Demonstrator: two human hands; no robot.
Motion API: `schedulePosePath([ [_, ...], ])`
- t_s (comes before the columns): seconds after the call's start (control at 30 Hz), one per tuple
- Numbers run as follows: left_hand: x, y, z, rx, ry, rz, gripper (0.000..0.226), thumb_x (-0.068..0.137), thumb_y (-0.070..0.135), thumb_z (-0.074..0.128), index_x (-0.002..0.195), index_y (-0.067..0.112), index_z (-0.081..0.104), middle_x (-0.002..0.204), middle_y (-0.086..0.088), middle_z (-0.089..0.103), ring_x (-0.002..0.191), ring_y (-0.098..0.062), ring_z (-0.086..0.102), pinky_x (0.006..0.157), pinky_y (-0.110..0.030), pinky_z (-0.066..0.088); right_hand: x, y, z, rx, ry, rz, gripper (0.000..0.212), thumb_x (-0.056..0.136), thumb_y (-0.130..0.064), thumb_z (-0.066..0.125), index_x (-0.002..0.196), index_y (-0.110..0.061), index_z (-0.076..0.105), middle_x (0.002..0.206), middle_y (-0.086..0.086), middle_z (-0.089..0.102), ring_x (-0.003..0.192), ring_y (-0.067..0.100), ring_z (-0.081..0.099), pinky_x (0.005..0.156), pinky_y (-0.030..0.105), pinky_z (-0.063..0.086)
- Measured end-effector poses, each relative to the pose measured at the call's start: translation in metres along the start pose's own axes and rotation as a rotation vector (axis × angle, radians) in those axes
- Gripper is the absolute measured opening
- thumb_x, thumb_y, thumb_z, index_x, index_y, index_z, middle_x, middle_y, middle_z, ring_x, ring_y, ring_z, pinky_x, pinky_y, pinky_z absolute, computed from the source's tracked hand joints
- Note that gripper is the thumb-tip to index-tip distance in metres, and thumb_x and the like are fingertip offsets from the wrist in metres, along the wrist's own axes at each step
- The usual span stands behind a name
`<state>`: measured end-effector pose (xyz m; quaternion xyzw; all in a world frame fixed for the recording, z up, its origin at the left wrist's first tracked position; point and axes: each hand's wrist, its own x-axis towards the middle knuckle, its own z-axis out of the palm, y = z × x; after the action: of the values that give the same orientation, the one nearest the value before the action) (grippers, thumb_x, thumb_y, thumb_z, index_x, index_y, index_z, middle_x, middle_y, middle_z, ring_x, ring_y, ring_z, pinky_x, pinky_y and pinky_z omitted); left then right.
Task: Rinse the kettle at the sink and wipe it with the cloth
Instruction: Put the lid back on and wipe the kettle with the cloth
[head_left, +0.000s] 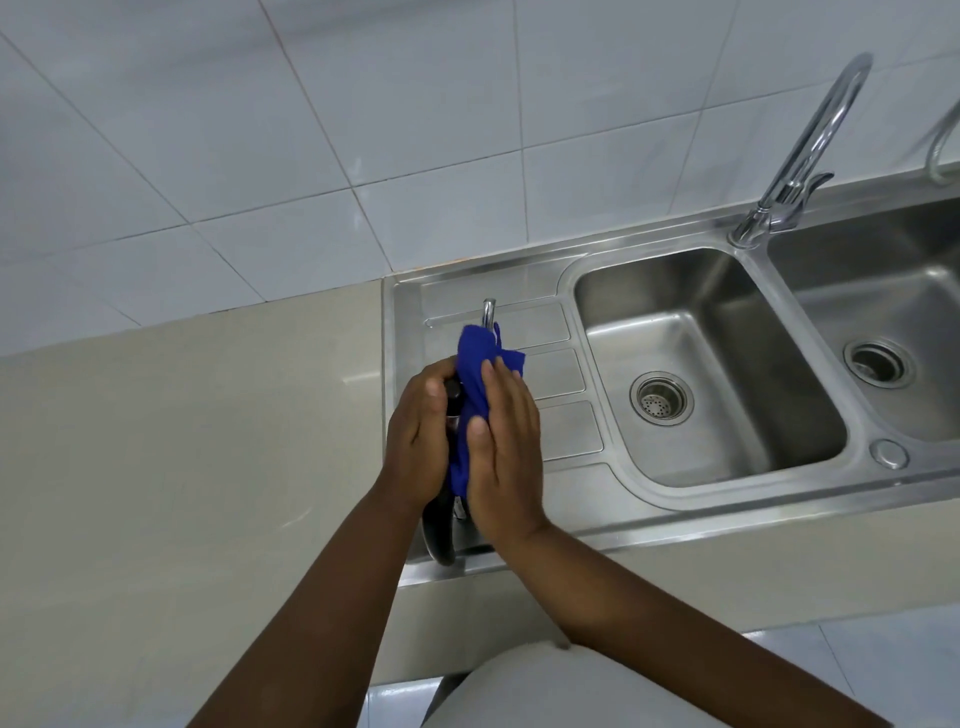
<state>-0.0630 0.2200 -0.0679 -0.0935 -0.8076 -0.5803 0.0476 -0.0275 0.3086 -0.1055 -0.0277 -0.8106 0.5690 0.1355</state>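
Observation:
The kettle (440, 530) sits between my hands over the steel drainboard (556, 332), mostly hidden. Only its shiny spout tip, a black knob and its dark handle near the front edge show. A blue cloth (475, 374) is draped over the kettle's body. My left hand (423, 441) grips the kettle from the left side. My right hand (506, 452) presses the cloth flat against the kettle from the right, fingers pointing away from me.
The near sink basin (727, 332) with a round drain strainer lies right of the drainboard, and a second basin (909, 312) is further right. A tall chrome tap (800, 171) stands between them at the back. Beige countertop (182, 467) spreads to the left, under a tiled wall.

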Motion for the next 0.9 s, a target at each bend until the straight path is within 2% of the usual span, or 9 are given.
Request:
schedulePosePath([
  [0.13, 0.001, -0.004, -0.001, 0.043, 0.015, -0.037, 0.055, 0.100, 0.050, 0.022, 0.129, 0.019, 0.057, 0.130, 0.002, 0.061, 0.125, -0.018, 0.054, 0.105, -0.047, 0.043, -0.028, 0.049, -0.007, 0.215, 0.026, 0.335, 0.055, 0.100, -0.037, 0.025, 0.154, -0.025, 0.021, 0.162, 0.005, 0.029, 0.150, 0.022, 0.028, 0.122, 0.046, 0.027],
  [0.27, 0.000, -0.006, 0.002, 0.097, 0.029, 0.006, 0.056, 0.099, 0.053, 0.024, 0.129, 0.019, 0.057, 0.129, 0.004, 0.061, 0.125, -0.016, 0.054, 0.105, -0.047, 0.043, -0.023, 0.053, -0.006, 0.308, 0.079, 0.547, 0.049, 0.106, -0.035, 0.024, 0.153, -0.022, 0.029, 0.155, 0.010, 0.041, 0.144, 0.027, 0.037, 0.118, 0.049, 0.031],
  [0.33, 0.000, -0.006, 0.003, 0.103, 0.047, 0.008, 0.055, 0.099, 0.053, 0.025, 0.128, 0.020, 0.058, 0.128, 0.005, 0.062, 0.124, -0.016, 0.054, 0.105, -0.046, 0.043, -0.014, 0.033, -0.001, 0.276, 0.132, 0.497, 0.054, 0.103, -0.042, 0.024, 0.154, -0.025, 0.023, 0.163, 0.004, 0.028, 0.152, 0.022, 0.021, 0.124, 0.046, 0.019],
  [0.4, 0.001, -0.006, 0.002, 0.111, 0.051, 0.009, 0.051, 0.100, 0.052, 0.024, 0.127, 0.025, 0.058, 0.127, 0.008, 0.062, 0.124, -0.016, 0.054, 0.105, -0.045, 0.044, -0.014, 0.008, 0.006, 0.152, 0.143, 0.261, 0.056, 0.101, -0.049, 0.020, 0.154, -0.033, 0.018, 0.166, -0.005, 0.016, 0.155, 0.015, 0.007, 0.126, 0.036, 0.007],
  [0.47, 0.001, -0.007, 0.001, 0.135, 0.034, 0.026, 0.044, 0.101, 0.050, 0.022, 0.125, 0.034, 0.056, 0.125, 0.013, 0.062, 0.121, -0.017, 0.056, 0.101, -0.043, 0.046, -0.022, -0.002, 0.014, 0.041, 0.124, 0.053, 0.056, 0.101, -0.051, 0.016, 0.155, -0.038, 0.014, 0.168, -0.006, 0.010, 0.155, 0.017, 0.001, 0.126, 0.032, 0.004],
  [0.53, 0.001, -0.007, 0.001, 0.143, 0.019, 0.042, 0.043, 0.101, 0.047, 0.025, 0.125, 0.029, 0.056, 0.125, 0.010, 0.062, 0.120, -0.017, 0.056, 0.100, -0.042, 0.047, -0.029, 0.013, 0.014, 0.002, 0.096, 0.007, 0.057, 0.100, -0.052, 0.018, 0.155, -0.038, 0.009, 0.168, -0.003, 0.006, 0.155, 0.020, 0.001, 0.126, 0.036, 0.007],
  [0.7, 0.002, -0.009, 0.000, 0.259, -0.014, 0.037, 0.039, 0.095, 0.044, 0.042, 0.127, 0.026, 0.055, 0.127, 0.014, 0.059, 0.120, -0.006, 0.054, 0.102, -0.034, 0.046, -0.043, 0.059, 0.005, 0.237, 0.045, 0.439, 0.061, 0.096, -0.049, 0.024, 0.153, -0.038, 0.006, 0.167, -0.001, 0.012, 0.153, 0.018, 0.016, 0.123, 0.049, 0.022],
  [0.8, 0.004, -0.008, -0.002, 0.280, -0.042, 0.036, 0.041, 0.090, 0.048, 0.048, 0.127, 0.031, 0.053, 0.128, 0.016, 0.059, 0.119, -0.003, 0.054, 0.098, -0.024, 0.045, -0.026, 0.052, 0.005, 0.340, 0.110, 0.532, 0.059, 0.098, -0.047, 0.023, 0.154, -0.028, 0.022, 0.163, 0.003, 0.027, 0.149, 0.020, 0.028, 0.121, 0.048, 0.026],
  [0.9, 0.008, -0.006, -0.005, 0.279, -0.078, 0.050, 0.042, 0.088, 0.044, 0.053, 0.128, 0.029, 0.053, 0.131, 0.012, 0.059, 0.119, -0.005, 0.055, 0.099, -0.025, 0.045, 0.003, 0.034, -0.008, 0.389, 0.128, 0.541, 0.050, 0.105, -0.041, 0.023, 0.149, -0.023, 0.039, 0.154, 0.006, 0.043, 0.143, 0.021, 0.039, 0.119, 0.047, 0.030],
])
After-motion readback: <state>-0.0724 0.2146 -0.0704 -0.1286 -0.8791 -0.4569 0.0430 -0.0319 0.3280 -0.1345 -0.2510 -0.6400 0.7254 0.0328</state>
